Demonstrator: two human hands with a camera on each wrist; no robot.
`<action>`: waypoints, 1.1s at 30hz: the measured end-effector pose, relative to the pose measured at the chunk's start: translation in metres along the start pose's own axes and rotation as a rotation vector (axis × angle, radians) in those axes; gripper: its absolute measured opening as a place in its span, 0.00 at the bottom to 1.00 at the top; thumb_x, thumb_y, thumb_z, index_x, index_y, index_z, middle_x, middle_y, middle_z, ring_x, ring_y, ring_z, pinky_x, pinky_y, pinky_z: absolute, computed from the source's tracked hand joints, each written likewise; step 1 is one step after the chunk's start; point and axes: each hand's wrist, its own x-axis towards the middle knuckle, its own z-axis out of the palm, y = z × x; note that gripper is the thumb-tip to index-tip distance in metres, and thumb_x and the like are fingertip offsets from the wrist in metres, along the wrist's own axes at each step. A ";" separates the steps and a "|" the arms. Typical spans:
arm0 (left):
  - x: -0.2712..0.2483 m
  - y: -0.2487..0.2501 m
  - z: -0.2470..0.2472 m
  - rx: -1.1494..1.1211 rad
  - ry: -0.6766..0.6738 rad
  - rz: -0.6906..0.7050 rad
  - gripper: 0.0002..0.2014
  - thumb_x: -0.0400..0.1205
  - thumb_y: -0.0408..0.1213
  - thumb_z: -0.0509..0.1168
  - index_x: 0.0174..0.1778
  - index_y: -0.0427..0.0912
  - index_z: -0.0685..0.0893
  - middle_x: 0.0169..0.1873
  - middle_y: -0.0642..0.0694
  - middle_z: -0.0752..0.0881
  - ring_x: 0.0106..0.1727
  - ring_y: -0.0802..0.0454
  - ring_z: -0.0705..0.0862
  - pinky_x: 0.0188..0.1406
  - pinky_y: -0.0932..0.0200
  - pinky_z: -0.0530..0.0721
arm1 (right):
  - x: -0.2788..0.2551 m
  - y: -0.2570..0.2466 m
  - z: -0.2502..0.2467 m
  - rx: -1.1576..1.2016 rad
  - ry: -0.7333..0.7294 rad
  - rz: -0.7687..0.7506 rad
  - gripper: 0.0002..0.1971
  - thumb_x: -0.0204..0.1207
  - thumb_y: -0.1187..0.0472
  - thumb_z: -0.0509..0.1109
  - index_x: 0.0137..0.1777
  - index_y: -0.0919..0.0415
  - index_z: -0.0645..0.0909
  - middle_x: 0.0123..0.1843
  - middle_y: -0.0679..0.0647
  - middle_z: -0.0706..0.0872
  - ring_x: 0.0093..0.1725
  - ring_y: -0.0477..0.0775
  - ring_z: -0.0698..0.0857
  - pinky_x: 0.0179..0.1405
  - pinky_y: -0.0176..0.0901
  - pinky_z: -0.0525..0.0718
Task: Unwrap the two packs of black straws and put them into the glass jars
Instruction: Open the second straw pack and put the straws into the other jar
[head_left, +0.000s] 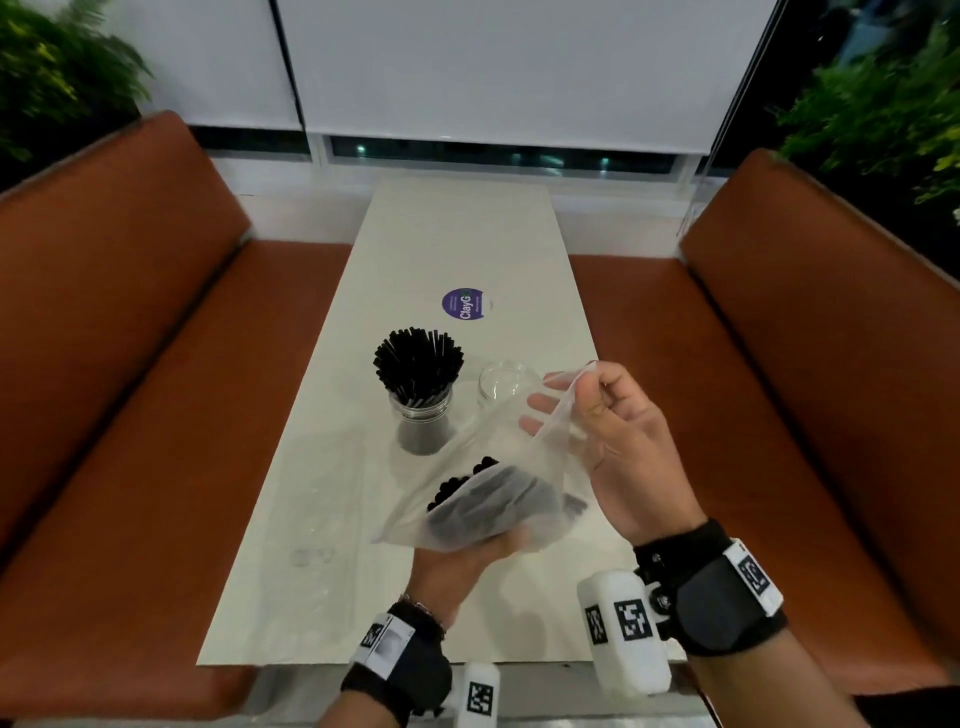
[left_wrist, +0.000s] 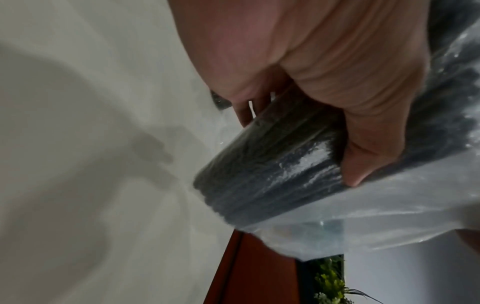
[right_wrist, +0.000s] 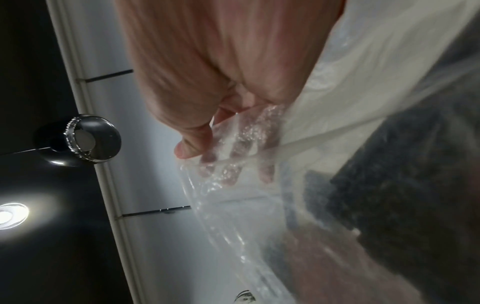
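Observation:
A glass jar (head_left: 422, 421) packed with black straws (head_left: 418, 364) stands mid-table. To its right an empty glass jar (head_left: 501, 387) shows behind the plastic. My left hand (head_left: 462, 561) grips a bundle of black straws (head_left: 488, 501) from below, still inside a clear plastic bag (head_left: 498, 452). In the left wrist view the fingers (left_wrist: 363, 115) curl round that bundle (left_wrist: 272, 168) through the bag (left_wrist: 376, 222). My right hand (head_left: 608, 415) pinches the bag's open top edge and holds it up, with the fingers (right_wrist: 233, 156) seen through the film (right_wrist: 350, 98).
The long white table (head_left: 457, 244) carries a round purple sticker (head_left: 464, 303) beyond the jars. A crumpled clear wrapper (head_left: 311, 551) lies at its left front. Orange bench seats (head_left: 130, 364) flank both sides, with plants (head_left: 883, 104) and a blind-covered window behind.

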 end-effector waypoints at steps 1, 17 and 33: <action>0.003 0.004 -0.003 0.010 0.007 0.029 0.28 0.66 0.13 0.83 0.60 0.38 0.91 0.56 0.48 0.96 0.59 0.53 0.93 0.52 0.63 0.91 | 0.001 -0.003 -0.003 -0.012 0.010 -0.011 0.10 0.85 0.56 0.66 0.58 0.63 0.79 0.59 0.58 0.92 0.62 0.64 0.93 0.65 0.66 0.91; 0.011 -0.008 -0.025 0.093 -0.134 0.071 0.40 0.60 0.22 0.90 0.69 0.44 0.86 0.64 0.43 0.92 0.68 0.44 0.90 0.66 0.45 0.89 | -0.029 0.094 -0.065 -0.684 -0.250 0.160 0.20 0.78 0.77 0.77 0.60 0.52 0.93 0.60 0.50 0.96 0.63 0.51 0.93 0.65 0.46 0.90; 0.022 -0.050 -0.024 0.356 -0.025 0.001 0.33 0.64 0.47 0.90 0.64 0.47 0.87 0.51 0.48 0.95 0.53 0.51 0.95 0.46 0.59 0.93 | -0.047 0.134 -0.077 -0.455 -0.041 0.371 0.14 0.74 0.74 0.78 0.58 0.63 0.93 0.57 0.63 0.96 0.61 0.62 0.94 0.66 0.56 0.88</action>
